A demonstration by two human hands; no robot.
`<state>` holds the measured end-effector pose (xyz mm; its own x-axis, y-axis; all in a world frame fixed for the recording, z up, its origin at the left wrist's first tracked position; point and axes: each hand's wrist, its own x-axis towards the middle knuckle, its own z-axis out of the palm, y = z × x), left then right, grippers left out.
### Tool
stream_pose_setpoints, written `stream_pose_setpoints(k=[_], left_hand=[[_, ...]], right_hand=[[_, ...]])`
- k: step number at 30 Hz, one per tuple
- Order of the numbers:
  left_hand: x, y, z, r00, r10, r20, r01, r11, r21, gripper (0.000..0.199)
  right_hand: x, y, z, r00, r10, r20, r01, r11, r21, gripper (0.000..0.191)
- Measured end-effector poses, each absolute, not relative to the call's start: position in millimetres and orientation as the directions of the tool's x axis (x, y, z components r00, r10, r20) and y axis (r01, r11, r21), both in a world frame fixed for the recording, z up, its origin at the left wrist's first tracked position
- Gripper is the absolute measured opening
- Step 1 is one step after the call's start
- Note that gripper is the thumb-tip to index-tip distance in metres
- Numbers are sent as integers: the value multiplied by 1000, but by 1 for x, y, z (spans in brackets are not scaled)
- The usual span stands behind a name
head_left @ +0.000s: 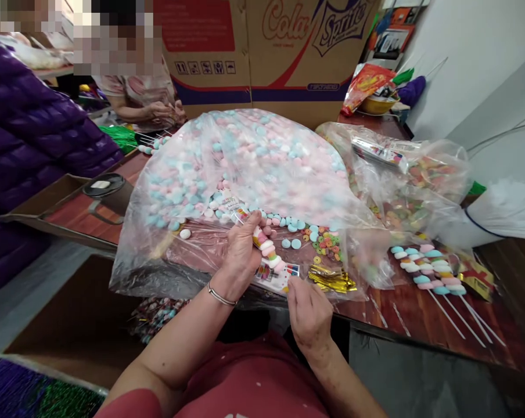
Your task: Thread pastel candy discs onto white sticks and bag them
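My left hand (243, 247) is closed around a candy skewer (269, 251) of pink, white and yellow pieces, with a clear printed wrapper showing above and below the grip. Just below its lower end, my right hand (310, 313) is closed, thumb against curled fingers; what is pinched there, if anything, is hidden. Under the skewer lie printed wrappers (277, 281). Gold twist ties (332, 278) sit to the right of them. Beyond my hands spreads a big clear bag (254, 157) of pink, blue and white marshmallows, some loose at its mouth beside small ring candies (326, 245).
Finished-looking candy skewers (432, 270) lie at the right on the wooden table (419, 319). Bags of ring candies (419, 197) stand behind them. A lidded mug (108, 197) is at left, an open carton (66, 325) below. Across the table, a person's hands (164, 113) are at work.
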<state>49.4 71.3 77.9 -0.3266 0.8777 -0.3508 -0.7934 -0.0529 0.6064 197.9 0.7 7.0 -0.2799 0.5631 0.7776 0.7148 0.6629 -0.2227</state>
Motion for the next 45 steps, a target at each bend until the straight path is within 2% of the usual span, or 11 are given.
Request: stream_pose_setpoints(k=[4, 8, 15, 22, 25, 28, 31, 34, 39, 42, 45], left_hand=[[52, 75, 73, -201, 920, -335, -813, 34, 581, 35], [48, 80, 68, -178, 940, -290, -821, 21, 571, 30], [54, 75, 69, -219, 943, -249, -764, -7, 645, 30], [64, 68, 73, -233, 952, -197, -716, -31, 697, 36], [70, 61, 67, -184, 969, -164, -703, -13, 711, 40], [75, 53, 60, -160, 968, -195, -708, 25, 706, 41], [72, 51, 58, -150, 961, -233, -728, 52, 684, 46], [59, 57, 61, -203, 947, -248, -747, 14, 665, 47], [41, 71, 68, -314, 910, -270, -767, -75, 638, 25], [41, 75, 71, -270, 918, -292, -811, -54, 583, 25], [43, 78, 73, -236, 931, -279, -838, -50, 543, 27]], right_hand=[[196, -5, 12, -238, 802, 548, 604, 563, -563, 19], [201, -8, 23, -210, 977, -22, 220, 25, -975, 31], [197, -6, 28, -182, 947, -266, -126, -291, -948, 37], [178, -16, 34, -382, 836, -394, -376, -530, -760, 36], [177, -19, 27, -299, 890, -344, -306, -431, -849, 34], [184, -18, 15, -95, 996, 0, 92, 9, -996, 27], [195, -13, 7, -91, 866, 491, 534, 458, -710, 21], [203, -10, 7, -205, 717, 667, 705, 581, -408, 18], [201, -10, 10, -263, 636, 725, 727, 625, -284, 18], [197, -14, 9, -222, 764, 605, 666, 572, -478, 22], [195, -20, 10, -223, 929, 297, 472, 369, -801, 30]])
